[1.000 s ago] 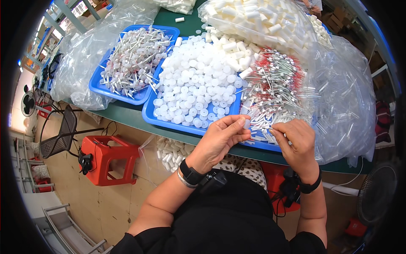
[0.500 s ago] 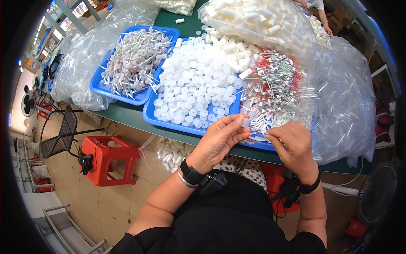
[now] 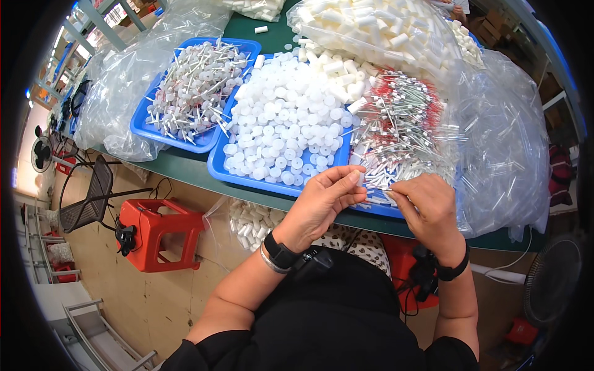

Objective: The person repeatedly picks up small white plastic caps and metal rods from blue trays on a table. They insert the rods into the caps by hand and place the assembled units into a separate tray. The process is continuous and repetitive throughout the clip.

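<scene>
My left hand (image 3: 328,196) is closed in a pinch on a small translucent white disc (image 3: 361,179), held just over the table's near edge. Facing it, my right hand (image 3: 428,207) pinches a thin white-ended stick (image 3: 391,191), most of which the fingers hide. A short gap separates the two sets of fingertips. Behind my left hand a blue tray (image 3: 247,179) is heaped with the same kind of discs (image 3: 284,133). Beyond my right hand lies a pile of thin sticks (image 3: 402,123) with red and white ends, in another blue tray (image 3: 385,211).
To the left, a blue tray (image 3: 145,130) holds discs with sticks through them. White cylinders (image 3: 377,25) fill a clear bag at the back. Plastic bags (image 3: 501,148) cover the right side. A red stool (image 3: 161,232) and a fan (image 3: 552,281) stand nearby.
The disc in my left fingers has turned from nearly face-on to more edge-on. My right fingertips have shifted very slightly. Another person's arm at the back right has drawn back.
</scene>
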{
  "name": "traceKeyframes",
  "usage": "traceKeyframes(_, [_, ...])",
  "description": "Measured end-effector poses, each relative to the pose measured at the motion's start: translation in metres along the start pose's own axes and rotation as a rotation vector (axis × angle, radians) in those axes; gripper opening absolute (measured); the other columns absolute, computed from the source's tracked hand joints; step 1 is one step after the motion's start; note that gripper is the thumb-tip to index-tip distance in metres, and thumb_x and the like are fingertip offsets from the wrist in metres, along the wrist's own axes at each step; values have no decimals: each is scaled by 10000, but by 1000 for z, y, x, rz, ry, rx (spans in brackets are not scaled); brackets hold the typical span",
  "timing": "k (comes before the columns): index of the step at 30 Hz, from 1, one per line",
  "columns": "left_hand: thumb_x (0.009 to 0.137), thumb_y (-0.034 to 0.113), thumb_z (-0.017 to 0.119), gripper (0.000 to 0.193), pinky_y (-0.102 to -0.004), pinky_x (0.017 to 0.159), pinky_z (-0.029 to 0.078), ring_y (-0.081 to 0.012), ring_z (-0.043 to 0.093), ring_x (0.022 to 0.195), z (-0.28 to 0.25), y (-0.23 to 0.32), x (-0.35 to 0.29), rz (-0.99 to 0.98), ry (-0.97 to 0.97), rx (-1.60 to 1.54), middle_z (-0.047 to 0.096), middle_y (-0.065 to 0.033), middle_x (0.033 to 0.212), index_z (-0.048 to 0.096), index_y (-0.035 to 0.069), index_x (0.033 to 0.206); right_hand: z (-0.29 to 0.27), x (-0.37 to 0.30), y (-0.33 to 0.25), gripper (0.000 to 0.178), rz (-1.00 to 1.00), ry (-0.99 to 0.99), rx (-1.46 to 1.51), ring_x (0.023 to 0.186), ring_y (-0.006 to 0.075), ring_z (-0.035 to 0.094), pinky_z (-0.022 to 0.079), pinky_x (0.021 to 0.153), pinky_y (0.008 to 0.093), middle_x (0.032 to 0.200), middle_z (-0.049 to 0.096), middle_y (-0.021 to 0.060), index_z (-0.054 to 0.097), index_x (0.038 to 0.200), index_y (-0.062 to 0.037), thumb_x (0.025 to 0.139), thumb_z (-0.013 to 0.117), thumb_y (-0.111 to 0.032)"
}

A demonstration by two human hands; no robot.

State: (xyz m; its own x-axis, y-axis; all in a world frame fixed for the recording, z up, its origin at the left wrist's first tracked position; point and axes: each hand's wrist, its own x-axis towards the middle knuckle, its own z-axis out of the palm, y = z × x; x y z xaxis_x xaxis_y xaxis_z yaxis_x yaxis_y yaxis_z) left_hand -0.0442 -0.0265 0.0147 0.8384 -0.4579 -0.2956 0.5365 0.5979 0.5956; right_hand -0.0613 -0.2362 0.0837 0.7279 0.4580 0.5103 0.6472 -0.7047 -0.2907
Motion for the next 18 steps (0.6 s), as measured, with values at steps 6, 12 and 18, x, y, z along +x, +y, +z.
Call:
traceKeyframes(6, [971,154,643,316,-261,841,556,-120,660,886,1,0,-1,27,19,65,672,-67,1017,606,-33,1223,-3,1,-2,91,87,-52,116,641,254,594,438,611,367,722,638,70,669,841,-55,795,746,-71])
traceKeyframes(12, [966,152,651,313,-255,833,549,-114,647,884,2,-1,-3,25,16,122,669,-59,1007,615,-27,1220,3,-2,-1,82,231,17,152,624,251,602,435,619,368,727,659,79,674,830,-41,833,733,-98])
traceKeyframes(18, [971,158,643,318,-253,831,548,-109,647,887,0,1,-3,-2,-4,74,669,-52,1008,608,-27,1228,0,-3,-2,78,211,-43,29,573,238,589,402,595,357,685,658,55,682,828,-61,833,740,-113])
